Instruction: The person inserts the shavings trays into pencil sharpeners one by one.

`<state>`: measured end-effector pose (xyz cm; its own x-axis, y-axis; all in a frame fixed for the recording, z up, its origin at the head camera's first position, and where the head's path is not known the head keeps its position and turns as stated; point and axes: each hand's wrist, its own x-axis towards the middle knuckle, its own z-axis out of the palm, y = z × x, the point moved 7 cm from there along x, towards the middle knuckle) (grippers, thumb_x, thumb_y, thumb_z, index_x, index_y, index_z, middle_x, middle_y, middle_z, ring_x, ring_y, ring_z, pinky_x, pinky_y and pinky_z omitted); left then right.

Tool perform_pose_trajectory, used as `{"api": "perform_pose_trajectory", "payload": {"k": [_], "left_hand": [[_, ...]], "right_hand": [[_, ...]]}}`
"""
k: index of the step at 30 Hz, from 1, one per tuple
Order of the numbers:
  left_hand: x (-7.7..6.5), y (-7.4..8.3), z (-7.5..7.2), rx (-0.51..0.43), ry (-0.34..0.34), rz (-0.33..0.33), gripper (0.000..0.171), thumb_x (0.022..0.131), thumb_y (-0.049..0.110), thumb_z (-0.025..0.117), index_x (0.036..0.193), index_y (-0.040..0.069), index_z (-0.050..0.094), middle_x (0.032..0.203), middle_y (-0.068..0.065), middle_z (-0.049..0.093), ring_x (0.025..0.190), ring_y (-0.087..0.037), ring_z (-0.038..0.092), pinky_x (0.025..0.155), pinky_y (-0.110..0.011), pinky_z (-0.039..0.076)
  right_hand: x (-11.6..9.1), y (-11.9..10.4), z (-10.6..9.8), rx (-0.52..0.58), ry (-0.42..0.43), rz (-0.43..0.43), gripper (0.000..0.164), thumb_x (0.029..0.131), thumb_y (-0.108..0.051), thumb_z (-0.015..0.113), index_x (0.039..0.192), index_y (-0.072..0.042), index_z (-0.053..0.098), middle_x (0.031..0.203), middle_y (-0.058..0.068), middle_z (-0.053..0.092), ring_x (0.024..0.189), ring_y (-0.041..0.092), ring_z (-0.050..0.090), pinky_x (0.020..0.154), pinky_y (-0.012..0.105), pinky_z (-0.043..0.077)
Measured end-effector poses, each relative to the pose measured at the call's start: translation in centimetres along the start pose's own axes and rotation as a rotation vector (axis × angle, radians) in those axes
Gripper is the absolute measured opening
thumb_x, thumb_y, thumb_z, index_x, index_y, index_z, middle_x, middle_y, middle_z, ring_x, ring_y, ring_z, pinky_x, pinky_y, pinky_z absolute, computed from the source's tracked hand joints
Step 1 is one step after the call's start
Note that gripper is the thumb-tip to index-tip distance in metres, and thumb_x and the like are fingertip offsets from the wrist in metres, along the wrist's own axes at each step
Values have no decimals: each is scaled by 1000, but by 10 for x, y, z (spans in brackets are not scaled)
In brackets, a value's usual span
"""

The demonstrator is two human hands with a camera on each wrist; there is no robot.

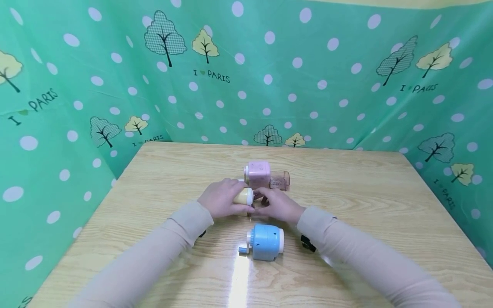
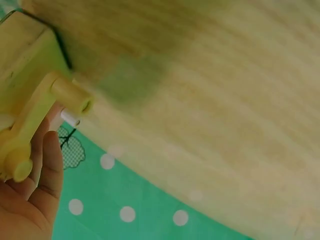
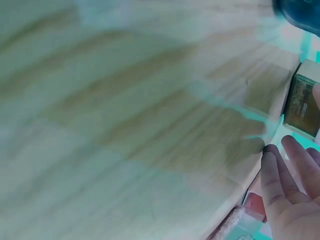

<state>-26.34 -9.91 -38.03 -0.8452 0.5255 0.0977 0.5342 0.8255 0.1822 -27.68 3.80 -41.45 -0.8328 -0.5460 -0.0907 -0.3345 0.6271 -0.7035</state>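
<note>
My left hand (image 1: 222, 199) grips a yellow crank pencil sharpener (image 1: 242, 196) near the middle of the table. The crank handle (image 2: 71, 95) sticks out close to the camera in the left wrist view, with fingers beyond it. At the sharpener's other end, my right hand (image 1: 280, 205) reaches in with fairly straight, spread fingers (image 3: 272, 175). That end has a dark see-through window (image 3: 303, 106), with a fingertip at its edge. Parts of the sharpener are hidden behind both hands.
Behind the hands stands a pink sharpener (image 1: 259, 173), its transparent shavings drawer (image 1: 280, 181) jutting out to the right. A blue crank sharpener (image 1: 265, 242) is nearer the front. All are on a wooden table (image 1: 366, 205) beside a green dotted curtain (image 1: 292, 85).
</note>
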Motion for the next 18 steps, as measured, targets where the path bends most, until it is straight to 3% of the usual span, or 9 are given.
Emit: {"api": "perform_pose_trajectory", "payload": {"k": [9, 18], "left_hand": [[12, 5, -10, 122, -65, 15, 81, 82, 78, 44, 118, 10, 72, 99, -4, 72, 83, -17, 64, 66, -34, 55], [23, 13, -22, 133, -100, 30, 84, 83, 76, 45, 131, 11, 68, 87, 1, 68, 72, -12, 58, 61, -30, 53]], "right_hand": [[-2, -1, -16, -21, 19, 1, 60, 79, -26, 81, 133, -5, 63, 130, 10, 68, 106, 24, 66, 93, 41, 55], [-5, -4, -39, -48, 44, -21, 56, 81, -25, 79, 132, -6, 65, 126, 9, 69, 111, 27, 63, 98, 45, 52]]}}
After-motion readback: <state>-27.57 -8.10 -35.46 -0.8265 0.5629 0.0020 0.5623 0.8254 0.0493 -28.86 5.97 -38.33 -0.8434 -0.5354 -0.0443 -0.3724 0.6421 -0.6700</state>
